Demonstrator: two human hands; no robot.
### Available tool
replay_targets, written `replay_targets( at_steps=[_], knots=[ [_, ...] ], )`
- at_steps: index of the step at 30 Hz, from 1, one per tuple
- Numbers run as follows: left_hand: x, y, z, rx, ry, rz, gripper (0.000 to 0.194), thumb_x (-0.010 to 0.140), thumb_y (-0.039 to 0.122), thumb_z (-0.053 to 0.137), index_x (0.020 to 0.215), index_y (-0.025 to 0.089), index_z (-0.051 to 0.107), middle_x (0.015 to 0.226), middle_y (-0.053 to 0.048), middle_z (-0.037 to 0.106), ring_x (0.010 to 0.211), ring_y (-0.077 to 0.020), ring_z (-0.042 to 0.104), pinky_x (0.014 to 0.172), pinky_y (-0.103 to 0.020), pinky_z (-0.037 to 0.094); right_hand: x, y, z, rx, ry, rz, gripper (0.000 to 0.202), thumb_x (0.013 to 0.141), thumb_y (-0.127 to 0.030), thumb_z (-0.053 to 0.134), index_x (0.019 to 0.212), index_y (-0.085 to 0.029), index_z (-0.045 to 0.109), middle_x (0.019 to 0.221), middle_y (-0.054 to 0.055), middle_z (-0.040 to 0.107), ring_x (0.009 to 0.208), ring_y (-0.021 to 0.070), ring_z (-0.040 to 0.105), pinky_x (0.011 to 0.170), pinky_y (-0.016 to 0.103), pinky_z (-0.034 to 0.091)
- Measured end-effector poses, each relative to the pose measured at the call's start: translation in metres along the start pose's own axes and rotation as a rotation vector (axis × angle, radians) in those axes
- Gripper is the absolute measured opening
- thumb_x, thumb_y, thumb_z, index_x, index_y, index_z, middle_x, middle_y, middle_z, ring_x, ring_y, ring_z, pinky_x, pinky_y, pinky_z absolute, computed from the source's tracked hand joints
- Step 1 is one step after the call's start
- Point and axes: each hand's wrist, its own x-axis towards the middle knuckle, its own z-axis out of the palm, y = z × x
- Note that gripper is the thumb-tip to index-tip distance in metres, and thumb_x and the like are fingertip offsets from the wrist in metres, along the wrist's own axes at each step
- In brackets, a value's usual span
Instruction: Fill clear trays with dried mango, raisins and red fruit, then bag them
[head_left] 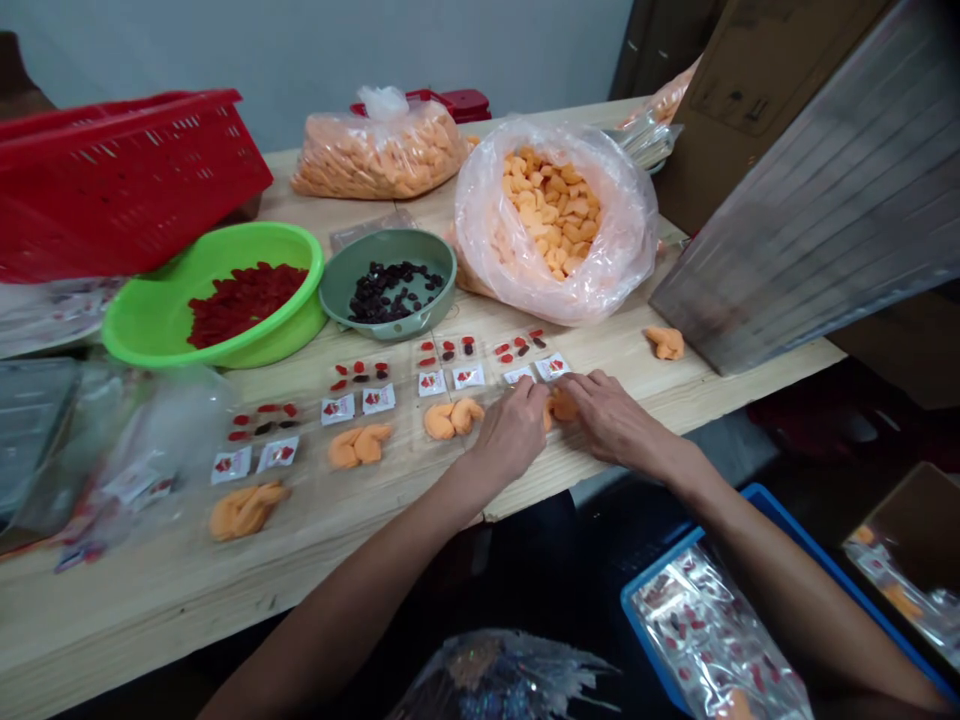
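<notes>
At the rightmost clear tray, my left hand (514, 428) curls its fingers down on soft orange curved pieces (561, 404). From the other side my right hand (611, 412) closes on the same pieces, and its fingertips partly hide them. Two small white printed sachets (553, 366) lie just above my fingers. Red and dark dried fruits (519, 347) fill the tray's upper part. To the left, several more clear trays stand in a row, each with dried fruits, sachets and orange pieces (452, 418).
Behind the trays stand a green basin (135, 340) of red fruits, a grey-green bowl (397, 325) of dark fruits and an open bag (480, 220) of orange pieces. A single orange piece (664, 343) lies right. A blue crate (637, 590) with packed trays sits below the table.
</notes>
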Motion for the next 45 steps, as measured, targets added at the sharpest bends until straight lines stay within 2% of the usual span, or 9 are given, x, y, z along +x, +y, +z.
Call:
replay_targets(
  at_steps=[4,11,16,23,28,33,39,42,45],
  knots=[
    [-0.024,-0.005,0.002,0.060,-0.028,0.253,0.029,0.094,0.005,0.041,0.109,0.015,0.063,0.120,-0.012,0.062,0.114,-0.0261,0.057,0.099,-0.042,0.049,0.011,0.007,-0.001,0.011,-0.081,-0.041,0.055,0.072,-0.004,0.054,0.126,-0.013,0.053,0.117,0.015,0.056,0.102,0.0265,0.052,0.088,0.038,0.046],
    [-0.033,-0.011,0.013,0.108,-0.042,0.256,0.035,0.095,0.005,0.038,0.122,0.015,0.058,0.134,-0.013,0.056,0.112,-0.0248,0.057,0.095,-0.041,0.050,-0.001,0.007,-0.002,0.044,0.021,0.043,0.022,0.085,-0.002,0.045,0.096,-0.017,0.056,0.097,0.009,0.055,0.080,0.0196,0.053,0.071,0.030,0.046],
    [-0.032,-0.013,0.015,0.128,-0.027,0.285,0.034,0.095,0.006,0.040,0.123,0.015,0.057,0.126,-0.012,0.057,0.109,-0.0250,0.057,0.095,-0.040,0.050,-0.029,0.007,0.007,-0.090,0.059,-0.137,0.031,0.081,-0.001,0.047,0.105,-0.015,0.062,0.100,0.013,0.062,0.095,0.0274,0.055,0.084,0.042,0.049],
    [-0.026,-0.013,0.011,0.102,-0.006,0.312,0.040,0.093,0.002,0.038,0.128,0.013,0.053,0.137,-0.015,0.054,0.122,-0.0275,0.054,0.102,-0.043,0.048,-0.037,0.006,0.014,-0.007,0.093,-0.087,0.069,0.076,0.003,0.044,0.144,-0.013,0.048,0.139,0.018,0.056,0.120,0.0289,0.056,0.098,0.047,0.051],
    [-0.017,-0.008,0.003,0.078,-0.091,0.308,0.041,0.095,0.002,0.034,0.131,0.011,0.051,0.135,-0.017,0.056,0.124,-0.0283,0.055,0.104,-0.044,0.046,-0.035,0.006,0.022,0.017,0.045,-0.081,0.070,0.072,0.003,0.044,0.139,-0.013,0.052,0.146,0.019,0.053,0.125,0.0307,0.057,0.100,0.052,0.050],
    [-0.022,-0.016,0.006,0.053,-0.073,0.254,0.051,0.090,-0.002,0.033,0.136,0.015,0.047,0.148,-0.014,0.047,0.115,-0.0244,0.061,0.100,-0.041,0.049,-0.033,0.010,0.008,0.143,0.155,0.061,0.082,0.067,0.006,0.041,0.147,-0.014,0.042,0.140,0.018,0.053,0.128,0.0280,0.053,0.103,0.048,0.050],
    [-0.024,-0.018,0.007,0.089,-0.087,0.290,0.045,0.094,0.002,0.034,0.135,0.013,0.048,0.149,-0.016,0.047,0.118,-0.0252,0.060,0.104,-0.042,0.048,-0.019,0.005,-0.001,0.125,-0.045,-0.139,0.065,0.073,0.005,0.045,0.134,-0.015,0.056,0.142,0.017,0.054,0.127,0.0285,0.053,0.106,0.051,0.049],
    [-0.024,-0.014,0.003,0.081,-0.099,0.275,0.044,0.095,0.003,0.035,0.136,0.011,0.048,0.142,-0.018,0.052,0.120,-0.0281,0.059,0.101,-0.044,0.050,-0.022,0.009,0.000,0.174,-0.062,-0.181,0.071,0.071,0.006,0.045,0.137,-0.017,0.055,0.151,0.015,0.050,0.141,0.0259,0.045,0.114,0.050,0.043],
    [-0.031,-0.013,0.005,0.060,-0.068,0.264,0.053,0.093,0.001,0.036,0.145,0.012,0.042,0.145,-0.020,0.050,0.131,-0.0301,0.053,0.105,-0.047,0.048,-0.033,0.017,0.005,0.188,0.047,-0.063,0.085,0.070,0.005,0.043,0.151,-0.021,0.043,0.160,0.014,0.039,0.146,0.0255,0.041,0.116,0.051,0.043]
  ],
)
